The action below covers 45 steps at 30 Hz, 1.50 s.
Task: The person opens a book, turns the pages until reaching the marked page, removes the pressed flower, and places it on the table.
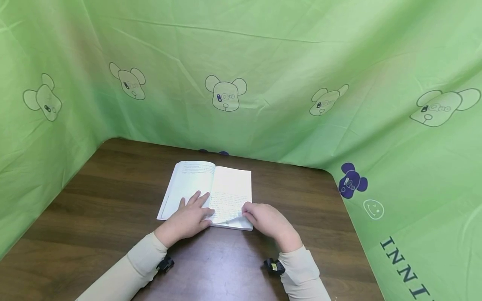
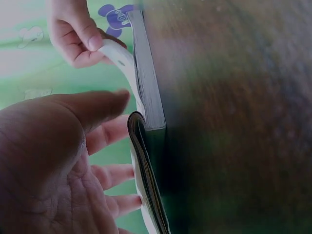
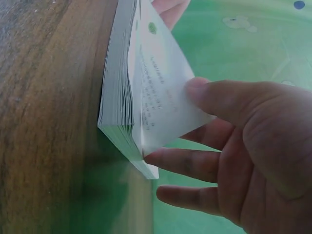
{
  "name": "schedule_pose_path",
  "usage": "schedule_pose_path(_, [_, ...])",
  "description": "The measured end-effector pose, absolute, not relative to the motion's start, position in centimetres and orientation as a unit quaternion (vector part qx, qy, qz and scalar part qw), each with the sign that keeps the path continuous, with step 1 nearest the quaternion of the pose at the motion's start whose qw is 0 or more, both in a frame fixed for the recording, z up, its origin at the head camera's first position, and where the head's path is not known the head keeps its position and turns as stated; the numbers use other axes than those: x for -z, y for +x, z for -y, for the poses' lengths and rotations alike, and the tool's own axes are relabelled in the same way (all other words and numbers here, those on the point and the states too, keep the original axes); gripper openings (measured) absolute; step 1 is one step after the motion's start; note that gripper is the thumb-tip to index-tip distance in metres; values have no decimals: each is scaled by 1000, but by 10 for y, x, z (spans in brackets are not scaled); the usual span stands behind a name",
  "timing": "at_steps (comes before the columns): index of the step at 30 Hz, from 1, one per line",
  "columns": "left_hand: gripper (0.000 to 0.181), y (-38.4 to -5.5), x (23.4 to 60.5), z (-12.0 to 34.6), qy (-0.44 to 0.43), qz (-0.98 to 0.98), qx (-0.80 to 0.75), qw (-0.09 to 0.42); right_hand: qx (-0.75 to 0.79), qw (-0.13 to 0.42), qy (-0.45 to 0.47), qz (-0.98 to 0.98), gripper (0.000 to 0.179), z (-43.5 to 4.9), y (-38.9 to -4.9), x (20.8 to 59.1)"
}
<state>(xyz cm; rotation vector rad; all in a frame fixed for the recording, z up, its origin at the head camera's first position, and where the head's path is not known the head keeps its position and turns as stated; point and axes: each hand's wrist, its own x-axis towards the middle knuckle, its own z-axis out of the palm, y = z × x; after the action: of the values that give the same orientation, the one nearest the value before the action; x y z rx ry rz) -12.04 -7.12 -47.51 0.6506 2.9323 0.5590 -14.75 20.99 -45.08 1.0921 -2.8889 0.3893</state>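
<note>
An open book (image 1: pixel 231 179) lies on the wooden table, a thinner stack of pages on its left side than on its right. My left hand (image 1: pixel 188 217) rests on the left page near the spine, its fingers spread and fairly straight. At the lower right corner of the right page, my right hand (image 1: pixel 265 218) pinches a page between thumb and index finger. That page (image 3: pixel 168 92) is lifted and bent away from the thick block of pages (image 3: pixel 117 73) in the right wrist view, showing print on its underside.
The brown wooden table (image 1: pixel 113 200) extends around the book. Green fabric (image 1: pixel 180 50) printed with bear heads hangs along the back and both sides. Dark wrist devices (image 1: pixel 274 266) sit at both sleeve cuffs.
</note>
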Motion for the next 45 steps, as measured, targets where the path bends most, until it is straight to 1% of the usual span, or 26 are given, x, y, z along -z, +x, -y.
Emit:
schedule_pose_path(2, [35, -120, 475, 71, 213, -959, -183, 44, -120, 22, 338, 933, 9, -209, -147, 450])
schedule_pose_path(7, [38, -119, 473, 71, 214, -958, -189, 34, -99, 56, 319, 941, 8, -207, -147, 449])
schedule_pose_path(17, [24, -118, 473, 68, 195, -964, -182, 14, -102, 130, 312, 936, 6, -204, -148, 445])
schedule_pose_path(19, [23, -118, 474, 67, 194, -964, -180, 10, -111, 151, 306, 933, 9, -204, -149, 443])
schedule_pose_path(22, [26, -118, 474, 67, 188, -965, -180, 5, -123, 178, 292, 932, 19, -204, -151, 442])
schedule_pose_path(25, [38, -118, 473, 67, 173, -966, -191, 7, -136, 188, 269, 935, 28, -205, -152, 441])
schedule_pose_path(27, [47, -118, 473, 66, 163, -965, -204, 0, -142, 186, 255, 938, 28, -205, -152, 441])
schedule_pose_path(30, [57, -119, 474, 66, 151, -965, -215, -18, -141, 169, 248, 943, 27, -205, -152, 443])
schedule_pose_path(34, [60, -121, 477, 66, 138, -964, -220, -60, -129, 131, 262, 947, 28, -204, -152, 445])
schedule_pose_path(37, [67, -123, 478, 66, 132, -962, -222, -89, -126, 111, 276, 946, 31, -203, -151, 446])
schedule_pose_path(43, [100, -126, 478, 69, 137, -959, -215, -122, -119, 93, 295, 943, 29, -202, -150, 448])
schedule_pose_path(45, [107, -127, 477, 70, 145, -961, -194, -132, -115, 84, 298, 944, 28, -202, -149, 448])
